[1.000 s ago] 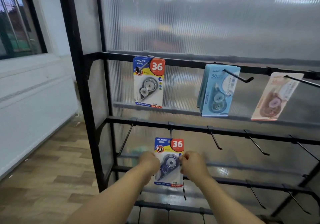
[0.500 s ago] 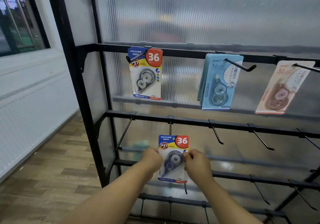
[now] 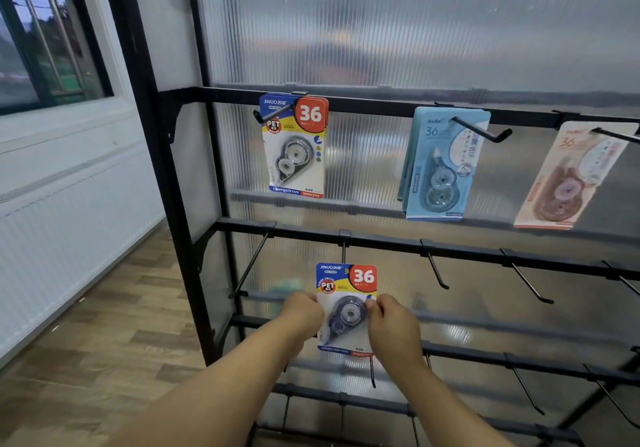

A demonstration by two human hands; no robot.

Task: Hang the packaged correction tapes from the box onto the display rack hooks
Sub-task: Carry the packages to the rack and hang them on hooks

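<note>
A blue, yellow and red packaged correction tape [image 3: 346,294] marked "36" is held upright in front of the black display rack [image 3: 381,244], just under a hook on its second bar. My left hand [image 3: 301,313] pinches the pack's left edge and my right hand [image 3: 391,325] pinches its right edge. On the top bar hang a matching "36" pack [image 3: 296,147], a light blue pack [image 3: 440,166] and a pink-brown pack [image 3: 568,176]. The box is not in view.
Several bare black hooks [image 3: 438,271] stick out from the second bar and the lower bars. A ribbed translucent panel [image 3: 398,24] backs the rack. A white wall with a window [image 3: 41,38] stands at the left, over a wooden floor [image 3: 104,349].
Both hands have lifted the pack slightly toward the hook on the second bar. The view has shifted closer to the rack.
</note>
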